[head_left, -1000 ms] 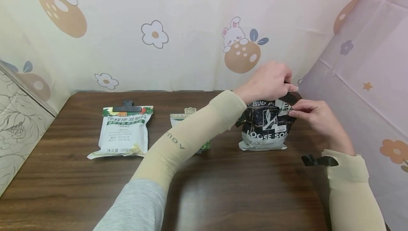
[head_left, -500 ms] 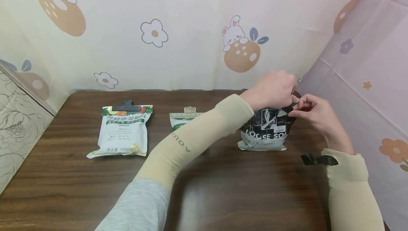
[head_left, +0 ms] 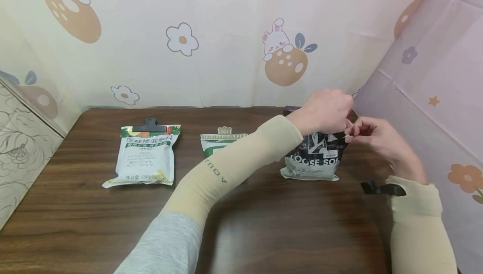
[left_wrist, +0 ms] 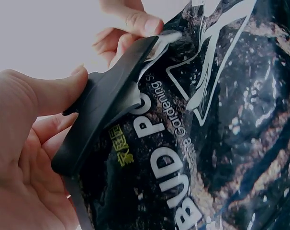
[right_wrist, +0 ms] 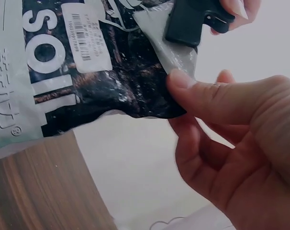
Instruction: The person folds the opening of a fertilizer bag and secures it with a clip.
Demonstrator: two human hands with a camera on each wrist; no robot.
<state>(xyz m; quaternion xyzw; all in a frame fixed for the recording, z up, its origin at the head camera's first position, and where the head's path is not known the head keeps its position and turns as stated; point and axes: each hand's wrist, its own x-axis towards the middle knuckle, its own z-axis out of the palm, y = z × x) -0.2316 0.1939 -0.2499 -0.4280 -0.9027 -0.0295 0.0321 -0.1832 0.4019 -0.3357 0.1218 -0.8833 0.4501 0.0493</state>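
A black and white bag of loose soil (head_left: 315, 160) stands on the table at the right. My left hand (head_left: 326, 112) is at its top, thumb and fingers gripping a black bag clip (left_wrist: 104, 103). In the left wrist view the clip lies across the folded top edge of the soil bag (left_wrist: 221, 105). My right hand (head_left: 381, 139) pinches the bag's right upper corner between thumb and fingers, close to one end of the clip, as the right wrist view shows. From the head, the left hand hides the clip and much of the bag's top.
A white bag (head_left: 147, 156) with a black clip (head_left: 150, 126) on its top lies at the left. Behind my left forearm is a green and white bag (head_left: 211, 146) with a gold-coloured clip (head_left: 224, 132). Patterned curtains (head_left: 226, 64) stand behind the brown table (head_left: 94, 223).
My left hand has come down with the black clip onto the bag's top, the bag top folding lower. The right hand keeps its pinch on the corner and has shifted only slightly.
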